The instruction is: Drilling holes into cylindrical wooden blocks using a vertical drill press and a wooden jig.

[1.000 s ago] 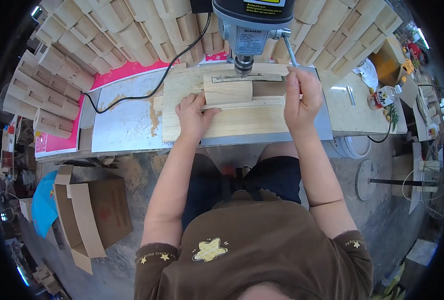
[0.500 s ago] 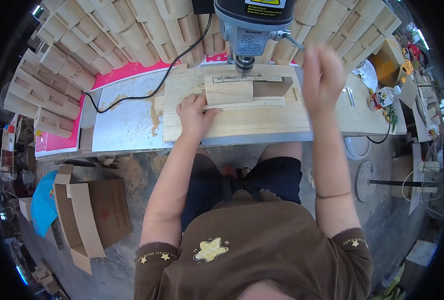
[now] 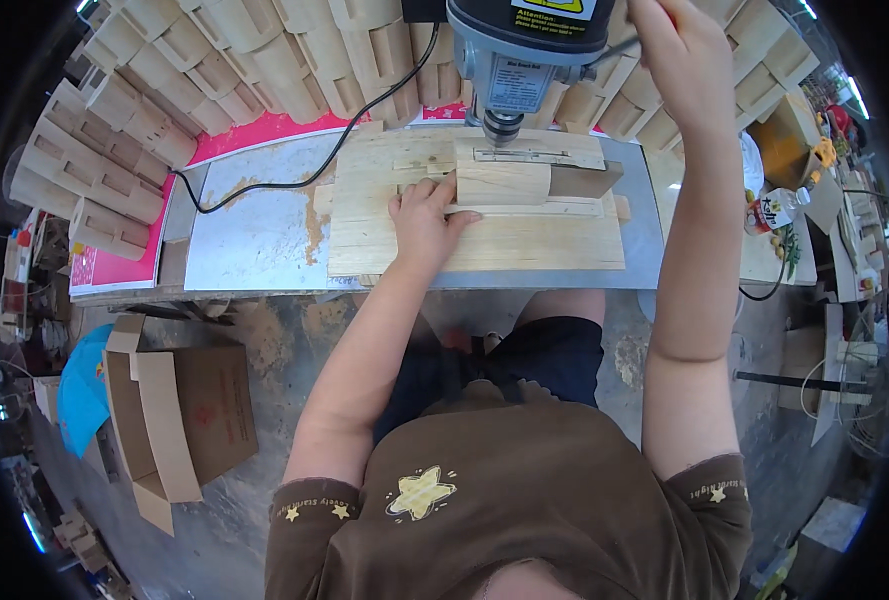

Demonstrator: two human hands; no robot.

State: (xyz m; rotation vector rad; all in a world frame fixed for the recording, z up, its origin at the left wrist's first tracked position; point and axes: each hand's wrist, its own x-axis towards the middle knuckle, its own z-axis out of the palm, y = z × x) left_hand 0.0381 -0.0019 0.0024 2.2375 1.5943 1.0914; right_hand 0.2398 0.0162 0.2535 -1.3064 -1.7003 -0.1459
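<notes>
My left hand (image 3: 427,220) holds the left end of a pale wooden block (image 3: 504,185), fingers against the end and thumb stretched along a thin wooden strip (image 3: 564,207) in front. The block lies on a flat wooden board (image 3: 504,245). A grey-brown flat piece (image 3: 584,181) adjoins the block's right end, and a narrow slotted strip runs along its back edge. Above stands a bench drill (image 3: 519,70), its chuck (image 3: 501,127) over the block's rear; the bit is hard to make out. My raised right hand (image 3: 686,55) is closed round the drill's feed lever (image 3: 614,50).
Stacked wooden cylinders with cut-outs (image 3: 114,130) line the back and left of the table. A black cable (image 3: 304,184) crosses the white surface at left. At right stands a plastic bottle (image 3: 774,210). On the floor sits an open cardboard box (image 3: 204,420).
The block and its adjoining pieces have shifted right along the board, my left hand with them. My right hand has risen, and the feed lever now points higher.
</notes>
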